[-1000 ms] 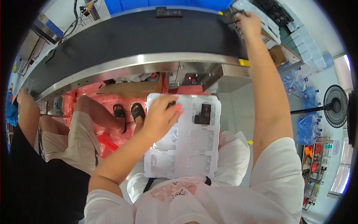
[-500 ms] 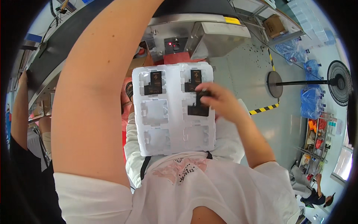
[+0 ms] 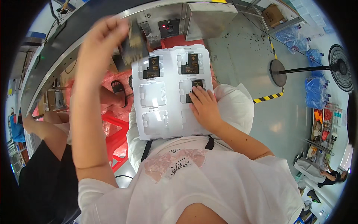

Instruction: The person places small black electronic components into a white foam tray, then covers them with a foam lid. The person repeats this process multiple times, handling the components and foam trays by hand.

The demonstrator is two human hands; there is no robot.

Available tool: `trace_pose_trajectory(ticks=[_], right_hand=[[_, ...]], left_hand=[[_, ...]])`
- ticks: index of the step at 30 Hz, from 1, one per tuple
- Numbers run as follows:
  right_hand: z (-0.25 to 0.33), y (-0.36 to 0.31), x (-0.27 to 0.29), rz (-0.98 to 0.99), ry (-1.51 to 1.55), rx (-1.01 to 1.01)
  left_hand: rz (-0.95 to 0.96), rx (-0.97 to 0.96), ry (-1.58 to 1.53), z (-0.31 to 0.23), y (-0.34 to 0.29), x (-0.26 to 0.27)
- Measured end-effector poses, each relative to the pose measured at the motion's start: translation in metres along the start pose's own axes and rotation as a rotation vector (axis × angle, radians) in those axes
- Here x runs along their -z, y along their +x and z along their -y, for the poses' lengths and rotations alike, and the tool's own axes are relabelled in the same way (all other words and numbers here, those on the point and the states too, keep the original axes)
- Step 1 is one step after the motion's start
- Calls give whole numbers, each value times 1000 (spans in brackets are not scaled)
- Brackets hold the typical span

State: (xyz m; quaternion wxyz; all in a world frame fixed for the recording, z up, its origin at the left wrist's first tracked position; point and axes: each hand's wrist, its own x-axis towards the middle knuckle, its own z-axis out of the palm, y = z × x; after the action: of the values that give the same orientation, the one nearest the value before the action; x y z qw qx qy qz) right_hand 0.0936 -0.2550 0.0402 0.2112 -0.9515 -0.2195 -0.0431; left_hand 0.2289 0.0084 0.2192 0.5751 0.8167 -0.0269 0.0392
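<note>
A white plastic tray (image 3: 172,93) with moulded compartments lies across my lap. Black L-shaped phone batteries sit in it: one battery (image 3: 151,67) far left, another battery (image 3: 190,64) far right, and a third battery (image 3: 196,84) in the middle right compartment. My right hand (image 3: 206,108) lies over that third one, fingers stretched out and touching it, covering its lower part. Raised beyond the tray's far left corner, my left hand (image 3: 108,35) pinches a dark flat piece (image 3: 133,46), blurred by motion, that looks like another battery.
Beyond the tray runs a dark conveyor belt (image 3: 112,6) with a metal frame and a box-shaped metal housing (image 3: 209,22). A co-worker's arm (image 3: 48,136) is at the left, near a red stool (image 3: 117,138). A standing fan (image 3: 339,68) is at the right.
My left hand has come back from over the belt with a dark piece. My right hand has lowered the third battery into the middle right compartment, and its fingers now lie flat on it.
</note>
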Motion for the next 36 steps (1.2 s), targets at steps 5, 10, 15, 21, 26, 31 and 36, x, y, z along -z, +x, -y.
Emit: trace_pose_trajectory(ticks=[5, 10, 15, 21, 26, 31, 36], right_hand=[[-12, -12, -6, 47, -17, 93], [-23, -3, -2, -97, -20, 77], [-19, -3, -3, -241, 124, -184], [-3, 6, -9, -278, 8, -253], [16, -1, -12, -170, 9, -200], [-10, 4, -18, -357, 101, -240], [-27, 56, -17, -400, 132, -334]], left_hand=[[151, 297, -94, 118, -83, -33], [39, 106, 222, 170, -104, -73], [-113, -255, 557, 174, -114, -79], [-307, -211, 883, 159, -132, -86], [-269, -41, 691, 179, -132, -86], [-207, -4, 447, 179, -130, -81], [-251, -59, 408, 198, -131, -79]])
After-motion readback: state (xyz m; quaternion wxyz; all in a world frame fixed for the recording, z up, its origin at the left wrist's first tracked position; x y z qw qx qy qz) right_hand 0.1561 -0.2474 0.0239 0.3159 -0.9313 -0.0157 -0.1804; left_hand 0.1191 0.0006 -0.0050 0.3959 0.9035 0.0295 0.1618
